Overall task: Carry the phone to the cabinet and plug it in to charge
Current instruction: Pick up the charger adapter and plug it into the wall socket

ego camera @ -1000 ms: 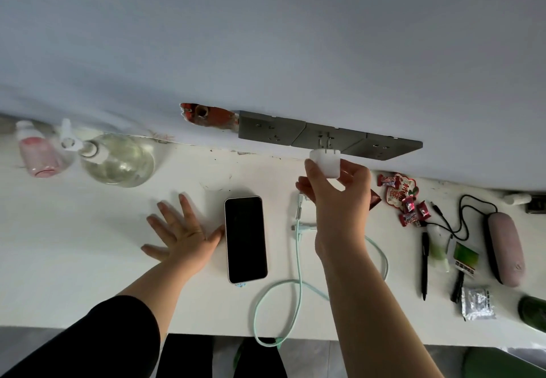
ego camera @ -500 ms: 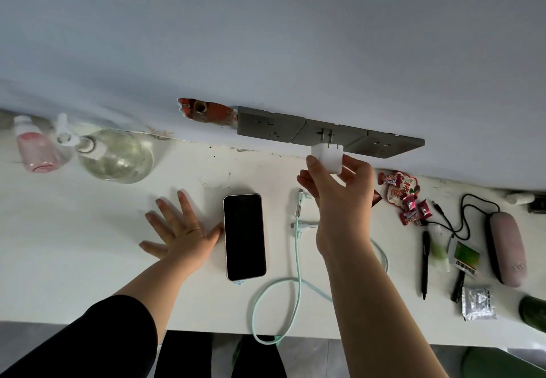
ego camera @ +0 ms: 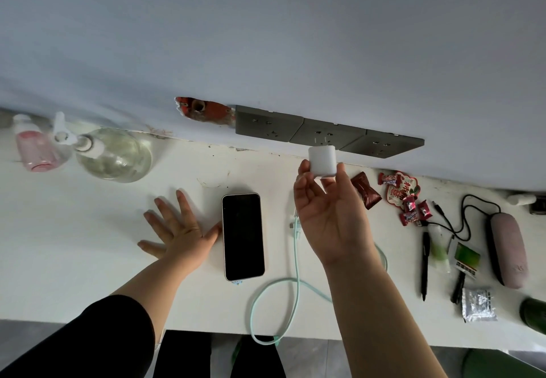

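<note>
A phone (ego camera: pixel 243 235) with a dark screen lies face up on the white cabinet top (ego camera: pixel 74 244). My left hand (ego camera: pixel 180 230) rests flat and spread on the top, its thumb touching the phone's left edge. My right hand (ego camera: pixel 331 212) pinches a white charger block (ego camera: pixel 322 160) with thumb and fingers and holds it up against the middle socket (ego camera: pixel 328 135) of a grey wall socket strip. A mint-green cable (ego camera: pixel 295 277) loops on the top right of the phone, one end hanging over the front edge; its plugs lie partly behind my right hand.
Left of the phone stand a round glass pump bottle (ego camera: pixel 115 154) and a pink bottle (ego camera: pixel 34 148). To the right lie red sweet wrappers (ego camera: pixel 400 193), a black pen (ego camera: pixel 425 262), a black cable (ego camera: pixel 472 215), a pink case (ego camera: pixel 506 249) and a foil sachet (ego camera: pixel 478 303). A broken hole (ego camera: pixel 204 110) gapes beside the sockets.
My right hand has lifted the white charger block up and closer to the middle socket, with its prongs now at the socket face. My left hand and the phone have stayed put.
</note>
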{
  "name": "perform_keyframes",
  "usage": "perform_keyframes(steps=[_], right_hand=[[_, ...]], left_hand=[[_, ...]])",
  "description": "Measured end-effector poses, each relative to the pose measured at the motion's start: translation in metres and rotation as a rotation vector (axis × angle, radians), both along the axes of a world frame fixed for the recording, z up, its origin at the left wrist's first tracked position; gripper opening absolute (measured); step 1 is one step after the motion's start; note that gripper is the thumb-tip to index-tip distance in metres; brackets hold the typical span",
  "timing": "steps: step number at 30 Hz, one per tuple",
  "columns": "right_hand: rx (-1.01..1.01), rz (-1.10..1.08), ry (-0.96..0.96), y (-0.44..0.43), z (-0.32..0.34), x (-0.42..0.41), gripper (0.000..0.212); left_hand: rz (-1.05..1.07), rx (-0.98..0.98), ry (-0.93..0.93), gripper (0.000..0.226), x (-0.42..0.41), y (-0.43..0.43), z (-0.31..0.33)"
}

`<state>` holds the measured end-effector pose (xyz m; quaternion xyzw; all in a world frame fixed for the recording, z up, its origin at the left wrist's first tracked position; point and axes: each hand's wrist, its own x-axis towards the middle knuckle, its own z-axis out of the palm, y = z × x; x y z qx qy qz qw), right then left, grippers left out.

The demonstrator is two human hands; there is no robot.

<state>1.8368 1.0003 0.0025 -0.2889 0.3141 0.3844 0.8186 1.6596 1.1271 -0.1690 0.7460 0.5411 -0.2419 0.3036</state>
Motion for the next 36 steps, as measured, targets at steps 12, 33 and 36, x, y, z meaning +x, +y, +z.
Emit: perform_keyframes(steps=[12, 33, 36], right_hand=[[0.139, -0.055, 0.095, 0.007, 0.001, 0.005, 0.031], [-0.099, 0.071, -0.083, -0.001, -0.002, 0.003, 0.015], [-0.211, 0.105, -0.202, -0.002, -0.004, 0.001, 0.012]], left_hand=[[-0.003, 0.004, 0.011, 0.103, 0.002, -0.002, 0.004], [-0.014, -0.011, 0.002, 0.103, 0.002, -0.001, 0.008], [-0.013, -0.013, 0.003, 0.103, 0.002, -0.001, 0.007]])
